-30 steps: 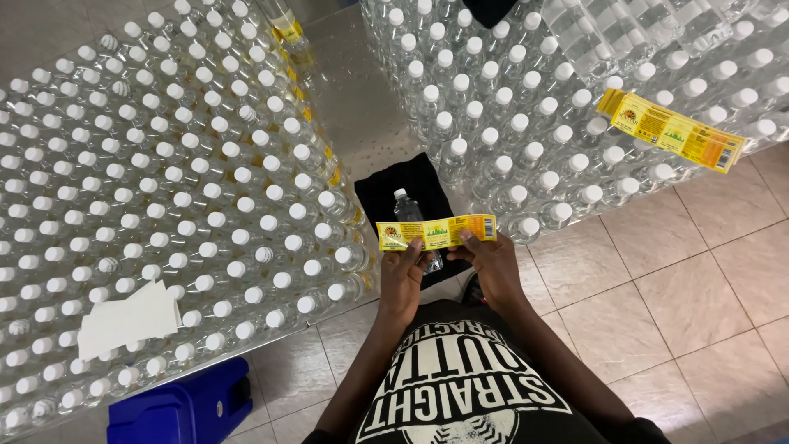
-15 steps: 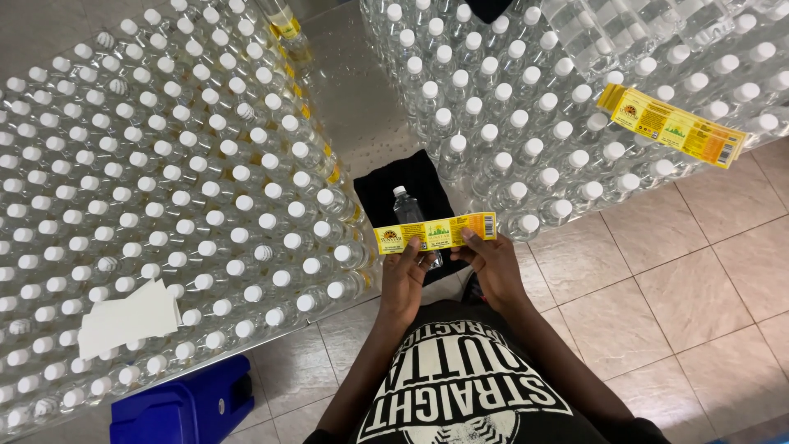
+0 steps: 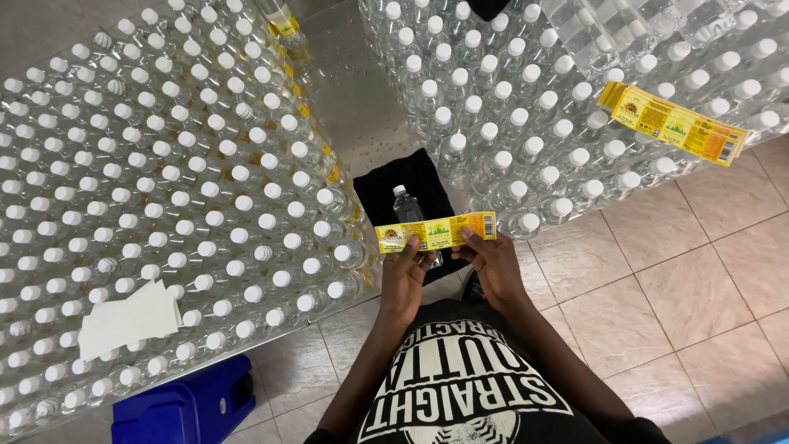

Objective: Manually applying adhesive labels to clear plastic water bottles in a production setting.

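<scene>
Both hands, left hand [image 3: 402, 275] and right hand [image 3: 493, 265], pinch a yellow label [image 3: 436, 232] taut, stretched flat just over the bottle [image 3: 408, 215], fingers closed on its ends.

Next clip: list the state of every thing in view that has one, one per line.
Left hand: gripping the yellow label, left end.
Right hand: gripping the label's right end.
Yellow label: stretched flat, off the bottle.
Single bottle: capped, unlabelled, lying on the black cloth.
Spare label strip: resting on bottle caps.
Massed bottles: upright, capped.
</scene>
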